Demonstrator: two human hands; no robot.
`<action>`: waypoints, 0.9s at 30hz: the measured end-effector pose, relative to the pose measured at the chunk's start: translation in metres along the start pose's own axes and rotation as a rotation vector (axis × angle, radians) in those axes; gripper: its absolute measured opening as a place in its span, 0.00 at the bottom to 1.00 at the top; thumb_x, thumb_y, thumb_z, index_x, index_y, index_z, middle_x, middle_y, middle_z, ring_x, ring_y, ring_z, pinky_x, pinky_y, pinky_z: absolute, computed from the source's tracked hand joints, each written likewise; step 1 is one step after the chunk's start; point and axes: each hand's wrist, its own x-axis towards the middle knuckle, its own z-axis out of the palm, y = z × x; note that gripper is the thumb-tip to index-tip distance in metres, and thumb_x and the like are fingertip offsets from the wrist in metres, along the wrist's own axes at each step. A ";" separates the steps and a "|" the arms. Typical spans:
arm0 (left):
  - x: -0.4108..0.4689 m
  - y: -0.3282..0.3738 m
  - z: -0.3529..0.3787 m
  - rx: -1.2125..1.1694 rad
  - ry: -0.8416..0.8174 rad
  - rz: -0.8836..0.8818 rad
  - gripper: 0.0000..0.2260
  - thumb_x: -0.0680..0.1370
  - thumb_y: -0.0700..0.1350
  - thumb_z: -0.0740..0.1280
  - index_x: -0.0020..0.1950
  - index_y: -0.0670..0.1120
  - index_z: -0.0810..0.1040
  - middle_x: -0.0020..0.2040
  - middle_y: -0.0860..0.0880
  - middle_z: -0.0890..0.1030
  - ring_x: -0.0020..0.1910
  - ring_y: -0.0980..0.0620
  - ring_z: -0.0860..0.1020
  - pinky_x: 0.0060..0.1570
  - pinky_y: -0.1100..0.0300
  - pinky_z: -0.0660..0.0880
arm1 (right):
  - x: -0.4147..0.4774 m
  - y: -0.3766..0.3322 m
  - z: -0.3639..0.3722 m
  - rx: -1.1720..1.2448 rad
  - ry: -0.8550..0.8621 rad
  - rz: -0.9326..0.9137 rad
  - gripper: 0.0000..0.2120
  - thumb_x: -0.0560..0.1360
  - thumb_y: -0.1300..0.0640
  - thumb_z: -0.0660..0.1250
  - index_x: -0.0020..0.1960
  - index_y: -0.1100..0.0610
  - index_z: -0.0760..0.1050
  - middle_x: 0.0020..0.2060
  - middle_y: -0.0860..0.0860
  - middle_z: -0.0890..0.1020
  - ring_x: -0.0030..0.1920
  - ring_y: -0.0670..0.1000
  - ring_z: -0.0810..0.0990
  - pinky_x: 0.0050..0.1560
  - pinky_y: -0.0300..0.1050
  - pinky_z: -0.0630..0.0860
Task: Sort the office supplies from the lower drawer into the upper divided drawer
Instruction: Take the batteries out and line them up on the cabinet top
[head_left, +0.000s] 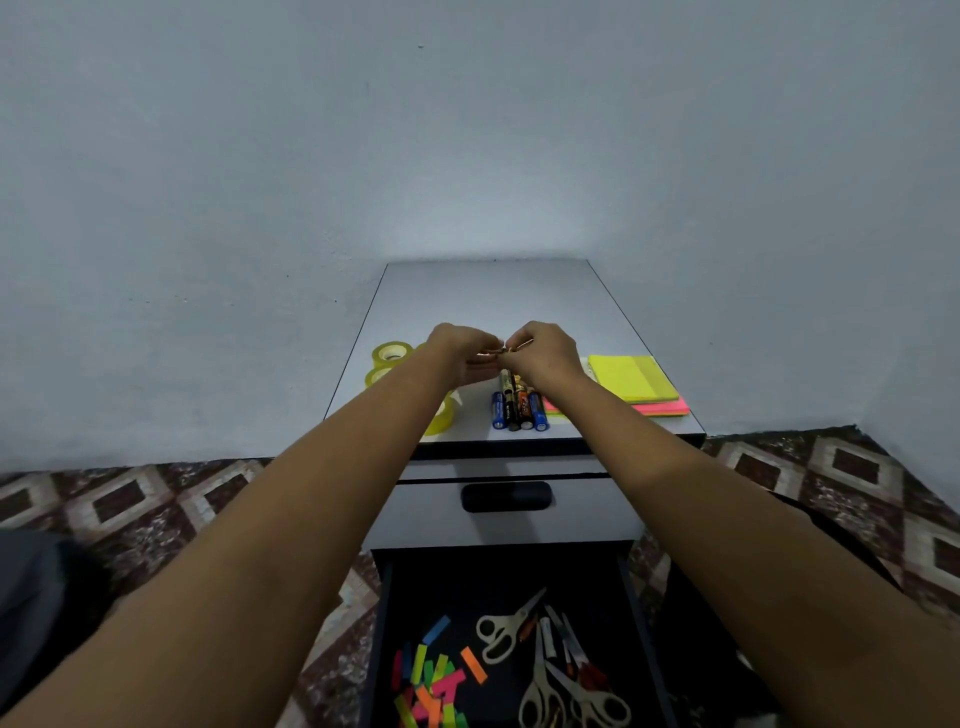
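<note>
Scissors (506, 631) lay unsorted below; left hand (460, 353) and right hand (545, 353) pinched something small, unidentifiable, best lowered beside batteries (519, 408).

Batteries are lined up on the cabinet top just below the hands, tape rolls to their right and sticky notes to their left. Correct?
Not quite: the sides are swapped. In the head view, the batteries lie below the hands, but the tape rolls sit to their left and the sticky notes to their right.
</note>
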 end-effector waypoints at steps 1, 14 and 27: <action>-0.001 0.000 0.000 -0.026 0.003 -0.011 0.07 0.78 0.34 0.63 0.39 0.37 0.74 0.36 0.42 0.76 0.33 0.50 0.76 0.35 0.61 0.76 | -0.001 0.001 0.000 0.017 -0.005 -0.004 0.05 0.71 0.61 0.71 0.46 0.56 0.77 0.50 0.55 0.81 0.51 0.53 0.79 0.52 0.50 0.78; 0.000 0.002 -0.004 0.193 0.142 0.058 0.06 0.73 0.32 0.69 0.39 0.35 0.73 0.36 0.38 0.77 0.31 0.47 0.78 0.33 0.58 0.78 | -0.010 0.014 -0.025 -0.190 -0.041 -0.165 0.13 0.75 0.58 0.67 0.58 0.61 0.79 0.56 0.56 0.81 0.57 0.53 0.78 0.56 0.42 0.72; 0.006 -0.012 0.005 0.526 0.159 0.181 0.03 0.72 0.33 0.69 0.44 0.37 0.78 0.32 0.41 0.77 0.31 0.47 0.77 0.49 0.48 0.80 | -0.011 0.029 -0.021 -0.486 -0.078 -0.261 0.12 0.76 0.60 0.63 0.54 0.62 0.81 0.51 0.59 0.82 0.52 0.57 0.79 0.53 0.49 0.76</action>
